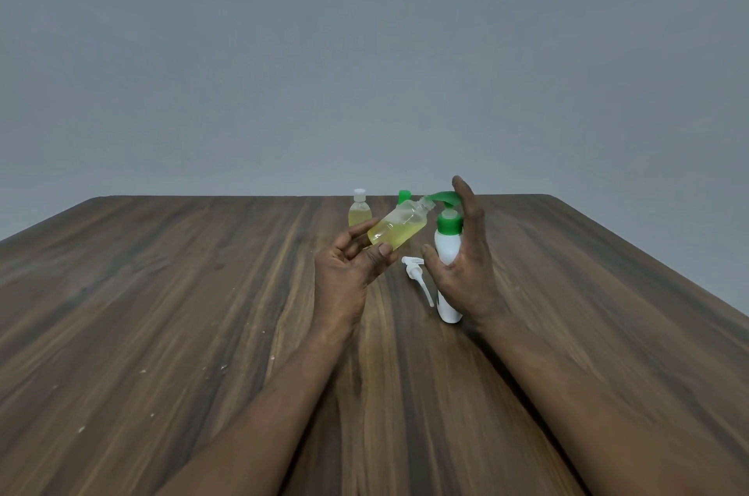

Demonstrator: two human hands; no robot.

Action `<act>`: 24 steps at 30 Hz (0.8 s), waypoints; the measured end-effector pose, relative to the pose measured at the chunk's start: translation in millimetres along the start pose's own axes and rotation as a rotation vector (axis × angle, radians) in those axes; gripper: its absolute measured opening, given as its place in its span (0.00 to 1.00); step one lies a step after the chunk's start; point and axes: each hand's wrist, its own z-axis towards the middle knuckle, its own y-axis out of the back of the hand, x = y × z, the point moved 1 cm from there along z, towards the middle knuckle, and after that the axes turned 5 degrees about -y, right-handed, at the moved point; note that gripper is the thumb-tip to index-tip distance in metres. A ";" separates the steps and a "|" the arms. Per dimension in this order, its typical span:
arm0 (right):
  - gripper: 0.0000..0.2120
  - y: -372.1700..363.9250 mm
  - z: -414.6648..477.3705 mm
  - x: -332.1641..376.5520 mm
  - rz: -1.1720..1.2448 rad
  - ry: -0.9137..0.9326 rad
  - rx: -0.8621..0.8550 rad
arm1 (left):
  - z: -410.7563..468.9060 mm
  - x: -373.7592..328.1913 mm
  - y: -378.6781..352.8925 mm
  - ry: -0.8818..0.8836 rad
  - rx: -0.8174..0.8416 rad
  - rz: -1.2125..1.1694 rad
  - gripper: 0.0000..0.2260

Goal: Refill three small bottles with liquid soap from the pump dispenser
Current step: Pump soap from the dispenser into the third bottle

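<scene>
- Head view: a small clear bottle [399,228], uncapped and roughly half full of yellow soap, is held in the air above the middle of the worktop [202,313]. It is tilted so its open mouth points up and to the right.
- Its mouth sits just under the green spout [444,196] of the white dispenser [448,248], touching it or very nearly.
- The left hand [352,264] holds the bottle by its base, pinched between thumb and fingers [356,232].
- The right hand [470,272] clasps the dispenser body with thumb and palm. Its fingers reach straight up beside the pump head.
- The step in hand looks like filling this bottle.
- Next, the pump head likely needs a press while the mouth stays under the spout, or soap could run down the outside.
- A white loose pump [417,274] lies on the worktop between the hands.
- Farther back stand a white-capped bottle [359,212] holding soap and a green-capped bottle [404,195], mostly hidden.
</scene>
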 end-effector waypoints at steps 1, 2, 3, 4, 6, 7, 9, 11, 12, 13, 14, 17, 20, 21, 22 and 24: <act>0.38 -0.4 0.5 0.1 -0.002 0.008 0.006 | 0.1 -0.3 -0.3 -0.001 -0.001 0.001 0.19; 0.38 -0.6 1.2 0.0 -0.001 0.010 0.015 | 0.2 -0.3 -0.3 -0.001 -0.003 0.001 0.19; 0.38 -0.7 1.9 -0.1 0.006 0.006 0.021 | 0.3 -0.2 -0.2 0.002 -0.006 -0.001 0.19; 0.38 -0.7 2.2 -0.2 0.015 0.000 0.024 | 0.5 -0.1 0.1 0.006 -0.010 -0.004 0.19; 0.37 -1.2 1.8 -0.7 0.032 -0.008 0.030 | 0.5 -0.1 1.0 0.015 -0.016 -0.002 0.17; 0.37 -1.2 1.8 -1.1 0.039 -0.009 0.035 | 0.5 0.0 1.1 0.017 -0.018 0.001 0.17; 0.36 -1.2 2.5 -1.8 0.041 -0.007 0.033 | 0.1 -0.5 0.6 0.012 -0.018 0.004 0.18; 0.35 -1.4 2.7 -2.3 0.043 -0.009 0.029 | 0.3 -0.5 0.7 0.009 -0.020 0.005 0.17; 0.35 -1.5 2.7 -2.1 0.047 -0.011 0.029 | 0.6 -0.3 1.0 0.007 -0.021 0.009 0.16; 0.36 -1.6 2.7 -1.7 0.051 -0.013 0.031 | 0.8 0.0 1.5 0.003 -0.020 0.015 0.15; 0.36 -1.6 2.6 -1.3 0.055 -0.015 0.033 | 1.1 0.5 1.9 0.000 -0.019 0.021 0.15; 0.36 -1.8 2.4 -0.3 0.053 -0.025 0.029 | 1.3 1.6 2.6 0.001 -0.026 0.019 0.15; 0.34 -2.1 2.6 0.6 0.068 -0.054 0.033 | 1.2 2.5 2.9 0.010 -0.038 0.011 0.16; 0.33 -2.0 2.4 1.6 0.072 -0.063 0.032 | 1.2 3.0 3.1 0.013 -0.043 0.009 0.16; 0.32 -2.2 2.0 2.1 0.073 -0.067 0.026 | 1.1 3.3 3.4 0.015 -0.047 0.007 0.16; 0.31 -2.7 1.2 2.1 0.072 -0.074 0.003 | 0.6 3.3 3.9 0.017 -0.055 0.008 0.16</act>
